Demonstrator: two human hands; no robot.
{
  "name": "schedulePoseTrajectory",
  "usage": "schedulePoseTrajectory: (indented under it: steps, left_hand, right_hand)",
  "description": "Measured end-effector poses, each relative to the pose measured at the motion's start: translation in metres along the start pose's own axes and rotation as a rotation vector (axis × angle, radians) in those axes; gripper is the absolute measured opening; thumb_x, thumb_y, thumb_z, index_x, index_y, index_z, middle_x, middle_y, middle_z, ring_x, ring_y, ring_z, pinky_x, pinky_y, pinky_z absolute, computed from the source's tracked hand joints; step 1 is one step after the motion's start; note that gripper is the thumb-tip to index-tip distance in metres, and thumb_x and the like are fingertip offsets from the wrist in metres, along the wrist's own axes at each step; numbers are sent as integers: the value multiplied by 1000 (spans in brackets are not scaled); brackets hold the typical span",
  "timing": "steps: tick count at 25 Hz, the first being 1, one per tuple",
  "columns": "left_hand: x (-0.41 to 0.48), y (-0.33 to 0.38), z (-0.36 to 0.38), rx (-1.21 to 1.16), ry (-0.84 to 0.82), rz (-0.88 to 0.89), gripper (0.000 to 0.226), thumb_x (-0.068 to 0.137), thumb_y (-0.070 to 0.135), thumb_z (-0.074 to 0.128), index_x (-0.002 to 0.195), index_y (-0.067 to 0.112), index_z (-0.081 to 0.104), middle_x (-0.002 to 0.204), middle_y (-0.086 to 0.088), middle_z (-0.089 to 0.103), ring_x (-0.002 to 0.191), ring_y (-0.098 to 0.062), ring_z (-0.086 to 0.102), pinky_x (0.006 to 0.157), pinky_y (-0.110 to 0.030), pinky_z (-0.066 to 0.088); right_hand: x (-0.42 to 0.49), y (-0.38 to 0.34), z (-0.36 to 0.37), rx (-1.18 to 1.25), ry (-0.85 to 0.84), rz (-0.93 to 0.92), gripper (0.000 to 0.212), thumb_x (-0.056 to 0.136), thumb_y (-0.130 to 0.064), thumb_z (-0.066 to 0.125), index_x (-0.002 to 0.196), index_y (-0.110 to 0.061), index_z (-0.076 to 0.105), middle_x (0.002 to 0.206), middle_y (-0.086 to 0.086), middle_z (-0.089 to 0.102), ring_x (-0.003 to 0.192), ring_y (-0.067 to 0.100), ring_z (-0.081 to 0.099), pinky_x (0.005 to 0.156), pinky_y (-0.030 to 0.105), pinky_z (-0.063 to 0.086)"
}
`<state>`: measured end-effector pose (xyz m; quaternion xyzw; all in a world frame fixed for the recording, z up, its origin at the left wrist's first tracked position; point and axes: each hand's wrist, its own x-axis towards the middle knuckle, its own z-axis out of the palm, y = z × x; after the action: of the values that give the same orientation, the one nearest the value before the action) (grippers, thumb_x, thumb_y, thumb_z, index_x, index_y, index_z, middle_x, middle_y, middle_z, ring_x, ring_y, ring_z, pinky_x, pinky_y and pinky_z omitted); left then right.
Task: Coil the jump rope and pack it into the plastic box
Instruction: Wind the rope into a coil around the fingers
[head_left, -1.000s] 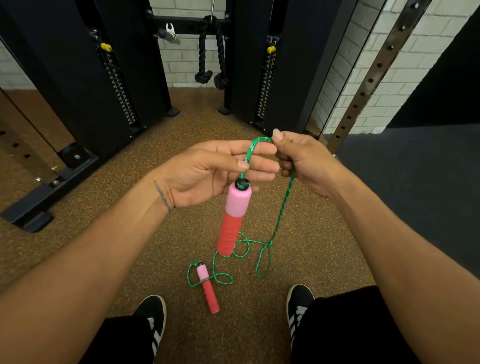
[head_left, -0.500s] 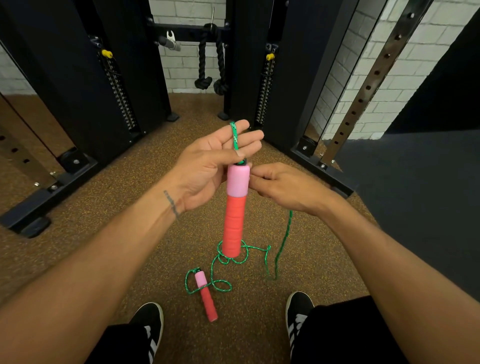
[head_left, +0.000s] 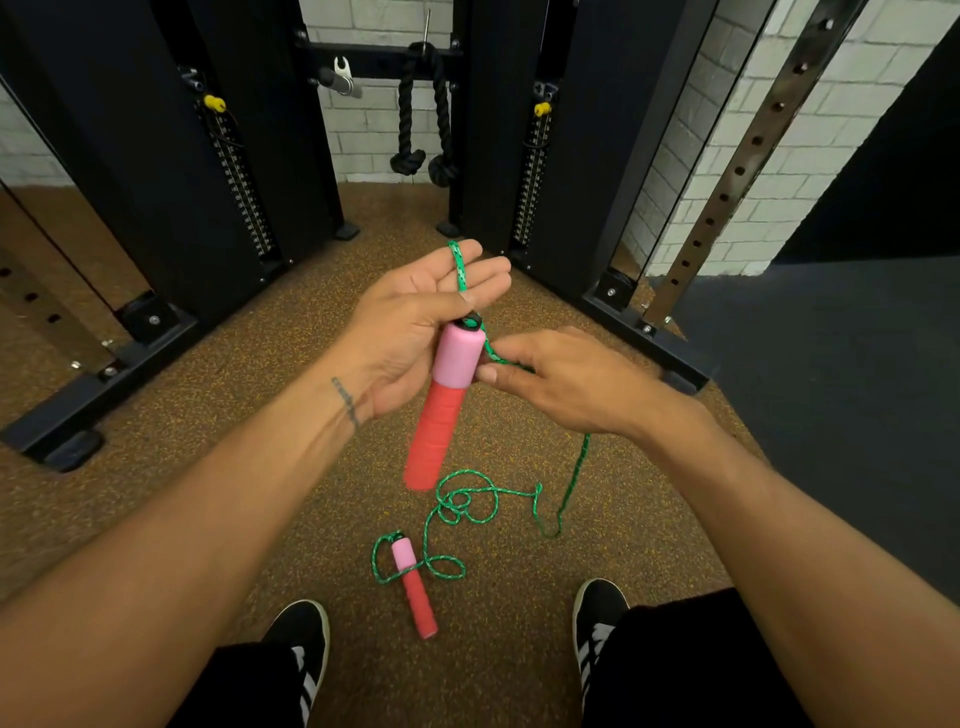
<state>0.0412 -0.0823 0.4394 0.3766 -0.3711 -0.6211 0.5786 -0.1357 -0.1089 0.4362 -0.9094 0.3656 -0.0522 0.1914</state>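
Left hand (head_left: 410, 327): palm turned up, fingers almost straight and pointing away from the person; the thumb is bent down and pins the green rope (head_left: 467, 499) against the fingers, just above the first handle (head_left: 441, 410).
Right hand (head_left: 566, 384): thumb and index finger pinch the green rope just beside the pink part of the first handle; the other fingers are curled under.
Hands together: close to each other, one on each side of the first handle, both clamped on the same rope.
First handle: pink on top with a black cap, red below; it hangs nearly upright, a little tilted, with the red end well above the floor (head_left: 260, 467).
Green rope: one turn goes up over the left fingertips; from the right hand it drops down to the floor and lies there in loose tangled loops.
Second handle (head_left: 413, 592): lies flat on the floor between the two shoes (head_left: 301, 634), pink end away from the person, with rope loops around it.
Floor: brown speckled rubber; a dark mat (head_left: 831, 415) is on the right side.
Background: black weight machine (head_left: 156, 156), a black knotted rope (head_left: 410, 130) hanging from it, white brick wall (head_left: 374, 21) behind.
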Motion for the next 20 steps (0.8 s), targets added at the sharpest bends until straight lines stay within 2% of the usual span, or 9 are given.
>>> schedulePoseTrajectory:
  steps: [2,4,6,9,11,13,15,18,20]
  left_hand:
    - [1,-3,2,2,58,14,52,95,-14,40,145,0,39,136,-16,60,115,-15,66,89,-20,54]
    - [0,-5,4,178,84,47,49,97,-9,44,144,0,41,137,-16,59,110,-10,67,92,-19,53]
    - [-4,-7,3,417,12,42,42,98,-2,48,139,3,49,130,-15,64,100,-9,68,89,-20,53]
    - [-10,-5,5,568,-188,25,29,95,3,48,117,2,66,109,-26,71,90,-19,65,82,-29,49]
    - [-14,-1,6,481,-257,-38,34,90,-1,41,111,1,68,96,-18,75,82,-18,70,80,-24,52]
    - [-17,2,7,340,-346,-137,38,88,4,39,114,3,66,94,-15,76,77,-17,69,78,-22,53]
    - [-19,2,9,329,-443,-171,34,91,9,48,121,5,64,93,-10,76,74,-12,66,77,-19,51]
    - [-19,-1,13,322,-401,-155,37,89,13,56,125,8,62,90,-3,77,75,-7,68,76,-15,52]
    - [-17,-2,14,256,-323,-135,38,84,9,60,121,6,63,95,-7,78,84,-11,72,79,-17,55]
  right_hand:
    - [1,-2,0,-122,45,-48,34,100,-51,43,85,-22,53,61,-5,45,67,21,48,68,43,50]
    - [0,-3,-7,-156,99,-125,43,97,-58,37,89,-22,60,64,-2,52,67,21,52,65,44,50]
    - [-2,-5,-13,-89,158,-205,44,96,-57,39,87,-25,67,65,-2,57,62,17,54,60,41,48]
    - [-7,-5,-18,193,272,-220,27,95,-40,57,87,-18,72,67,0,63,59,19,55,58,40,45]
    - [-9,-1,-23,425,315,-136,21,94,-34,64,86,-15,68,72,3,68,66,23,62,63,40,50]
    - [-9,6,-26,668,350,-74,12,94,-25,66,86,-15,64,76,-5,66,67,8,64,63,25,52]
    - [-7,13,-27,747,386,-43,9,96,-22,63,87,-19,62,75,-13,60,68,1,57,62,16,45]
    - [-6,20,-26,788,362,-6,14,99,-26,56,86,-23,61,76,-4,53,66,16,44,58,25,36]
    - [-6,22,-25,875,313,10,18,101,-27,52,85,-21,59,76,0,54,65,12,47,60,26,39]
